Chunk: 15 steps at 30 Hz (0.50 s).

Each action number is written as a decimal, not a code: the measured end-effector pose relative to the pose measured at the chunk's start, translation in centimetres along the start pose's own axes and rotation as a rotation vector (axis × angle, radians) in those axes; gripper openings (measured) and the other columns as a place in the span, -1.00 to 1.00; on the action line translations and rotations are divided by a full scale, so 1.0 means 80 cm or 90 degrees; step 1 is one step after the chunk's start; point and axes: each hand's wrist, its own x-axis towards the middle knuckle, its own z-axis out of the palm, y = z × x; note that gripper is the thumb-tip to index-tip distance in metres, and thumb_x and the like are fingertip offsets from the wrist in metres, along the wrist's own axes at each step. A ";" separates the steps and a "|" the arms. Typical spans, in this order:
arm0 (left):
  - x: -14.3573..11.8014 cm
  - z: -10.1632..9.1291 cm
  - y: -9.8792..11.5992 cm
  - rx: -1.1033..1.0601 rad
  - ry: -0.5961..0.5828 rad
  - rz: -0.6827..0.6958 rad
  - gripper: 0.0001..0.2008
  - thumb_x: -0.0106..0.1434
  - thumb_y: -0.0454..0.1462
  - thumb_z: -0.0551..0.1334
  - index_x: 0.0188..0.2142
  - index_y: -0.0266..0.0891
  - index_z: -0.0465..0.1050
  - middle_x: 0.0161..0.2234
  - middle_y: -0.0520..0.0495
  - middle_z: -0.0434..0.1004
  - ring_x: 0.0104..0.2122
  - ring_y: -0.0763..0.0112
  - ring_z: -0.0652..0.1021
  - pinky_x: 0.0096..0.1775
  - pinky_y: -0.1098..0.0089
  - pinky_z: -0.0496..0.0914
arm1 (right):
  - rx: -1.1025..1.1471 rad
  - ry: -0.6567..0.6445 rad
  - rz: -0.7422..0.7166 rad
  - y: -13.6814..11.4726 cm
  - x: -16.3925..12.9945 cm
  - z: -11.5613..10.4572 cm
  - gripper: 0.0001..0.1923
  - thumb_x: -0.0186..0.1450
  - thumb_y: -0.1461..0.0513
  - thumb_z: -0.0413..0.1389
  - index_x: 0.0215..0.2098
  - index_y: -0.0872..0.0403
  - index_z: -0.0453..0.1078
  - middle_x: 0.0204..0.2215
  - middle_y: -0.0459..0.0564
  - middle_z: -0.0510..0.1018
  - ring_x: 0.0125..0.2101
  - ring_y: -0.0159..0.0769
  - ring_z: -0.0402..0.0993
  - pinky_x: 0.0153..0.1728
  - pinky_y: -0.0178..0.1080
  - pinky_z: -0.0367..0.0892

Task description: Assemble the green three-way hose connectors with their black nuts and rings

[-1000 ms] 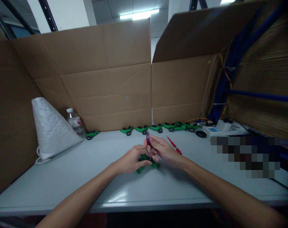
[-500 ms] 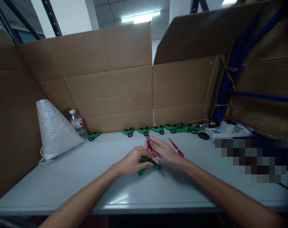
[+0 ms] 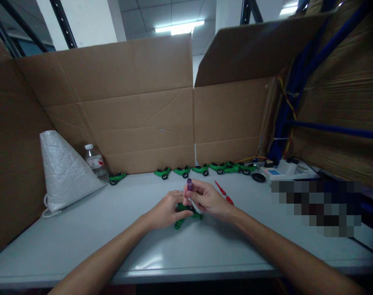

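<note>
- Head view: since the earlier picture, I see my right hand (image 3: 209, 200) has tipped the purple-handled screwdriver (image 3: 189, 184) a little toward me, so its butt end now shows almost end-on; both hands sit at much the same spot on the table.
- My right hand is clenched around the screwdriver's handle, thumb and fingers wrapped on it, the tool standing nearly upright over the toy.
- My left hand (image 3: 168, 209) is grasping the small green plastic toy car (image 3: 186, 215), pressing it down on the grey table (image 3: 82, 237), about midway between the left and right edges and nearer the front edge than the back.
- The screwdriver's shaft is hidden between my fingers, so I cannot tell whether its tip touches the toy.
- Just beside my right hand, toward the back, lies a red-handled screwdriver (image 3: 224, 193).
- Along the back edge stands a row of green toy cars (image 3: 201, 169) against the brown cardboard wall (image 3: 137, 123).
- Near the back left corner lean a white woven sack (image 3: 63, 168) and a clear plastic water bottle (image 3: 95, 162), touching.
</note>
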 end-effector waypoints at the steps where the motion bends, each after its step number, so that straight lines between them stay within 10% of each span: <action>1: 0.000 0.000 -0.002 0.004 0.002 -0.005 -0.80 0.37 -0.15 0.35 -0.10 -0.19 0.60 -0.04 -0.13 0.66 0.01 0.18 0.57 0.14 0.21 0.37 | -0.006 0.002 0.000 -0.001 0.000 0.000 -0.50 0.32 -0.20 0.22 -0.25 0.06 0.38 -0.48 -0.18 0.40 -0.69 -0.56 0.08 -0.72 -0.41 -0.04; 10: -0.001 0.005 -0.009 0.024 0.029 -0.015 -0.83 0.34 -0.15 0.36 -0.22 -0.20 0.53 -0.15 -0.12 0.64 -0.06 0.20 0.55 0.06 0.24 0.38 | -0.210 0.103 -0.112 0.008 -0.008 -0.005 -0.52 0.49 0.10 0.09 0.35 -0.12 0.21 -0.35 -0.14 0.41 -0.58 -0.44 0.33 -0.58 -0.37 0.30; 15: -0.002 0.007 -0.013 0.040 0.041 -0.023 -0.81 0.32 -0.15 0.37 -0.24 -0.22 0.48 -0.23 -0.10 0.59 -0.15 0.24 0.54 -0.05 0.29 0.40 | -0.451 0.144 -0.213 0.001 -0.012 -0.005 -0.53 0.51 0.20 0.03 0.36 -0.14 0.20 -0.15 -0.03 0.55 -0.30 -0.28 0.50 -0.25 -0.23 0.42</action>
